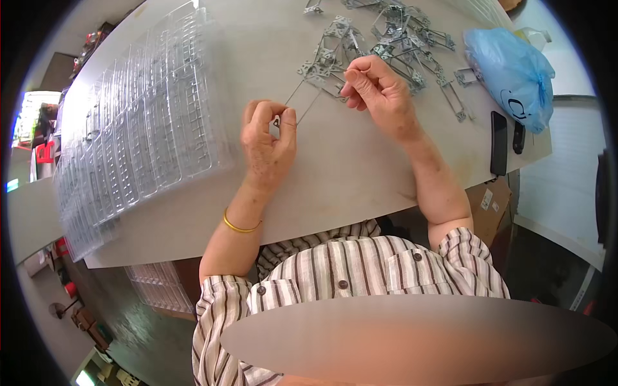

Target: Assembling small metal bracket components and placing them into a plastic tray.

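My left hand (266, 141), a gold bangle on its wrist, is closed with thumb and fingers pinching one end of a thin metal wire frame (309, 108). Two straight rods of this frame slant away from the fingers toward a heap of metal wire brackets (402, 40). To the right, my right hand (381, 96) hovers at the near edge of the heap with thumb and index finger pinched together. Whatever may sit between those fingertips is too small to make out. The heaped brackets are silver-grey, with flat perforated ends and long thin rods, tangled together.
Stacked clear plastic trays (145, 122) with moulded slots cover the left of the pale table (341, 177). At the right lie a knotted blue plastic bag (508, 71), a black phone (498, 143) and a small dark object (519, 137). A cardboard box (489, 207) stands below the table's right edge.
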`<state>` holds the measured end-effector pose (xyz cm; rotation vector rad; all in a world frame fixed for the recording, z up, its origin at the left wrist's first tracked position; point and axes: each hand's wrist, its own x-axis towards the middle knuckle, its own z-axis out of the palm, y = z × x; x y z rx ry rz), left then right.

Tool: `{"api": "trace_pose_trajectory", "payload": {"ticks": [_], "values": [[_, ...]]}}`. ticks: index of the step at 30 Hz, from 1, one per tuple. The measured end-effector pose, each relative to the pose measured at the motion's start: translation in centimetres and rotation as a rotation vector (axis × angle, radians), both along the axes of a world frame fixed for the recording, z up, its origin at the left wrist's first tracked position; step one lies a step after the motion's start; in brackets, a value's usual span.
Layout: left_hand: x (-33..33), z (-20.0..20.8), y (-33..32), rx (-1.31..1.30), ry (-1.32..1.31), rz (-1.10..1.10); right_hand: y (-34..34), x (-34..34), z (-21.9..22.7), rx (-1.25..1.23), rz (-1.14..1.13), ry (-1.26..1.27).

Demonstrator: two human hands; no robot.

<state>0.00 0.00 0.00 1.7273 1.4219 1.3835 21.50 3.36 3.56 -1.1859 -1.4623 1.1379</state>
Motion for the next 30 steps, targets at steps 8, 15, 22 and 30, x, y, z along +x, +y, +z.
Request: {"api": "trace_pose_trajectory", "payload": {"ticks": [8, 15, 22, 30], "values": [[0.3, -0.4, -0.3, -0.011, 0.291, 0.059, -0.3, 0.1, 0.1, 0.033, 0.000, -0.060], [0.0, -0.5, -0.1, -0.024, 0.310, 0.090, -0.4, -0.2, 0.2, 0.031, 0.001, -0.068], [0.2, -0.3, 0.5, -0.046, 0.380, 0.077, 0.0, 0.0, -0.1, 0.041, -0.001, -0.062], [0.3, -1.4, 0.5, 0.004, 0.350, 0.069, 0.4, 0.0, -0.8, 0.086, 0.013, -0.049]]}}
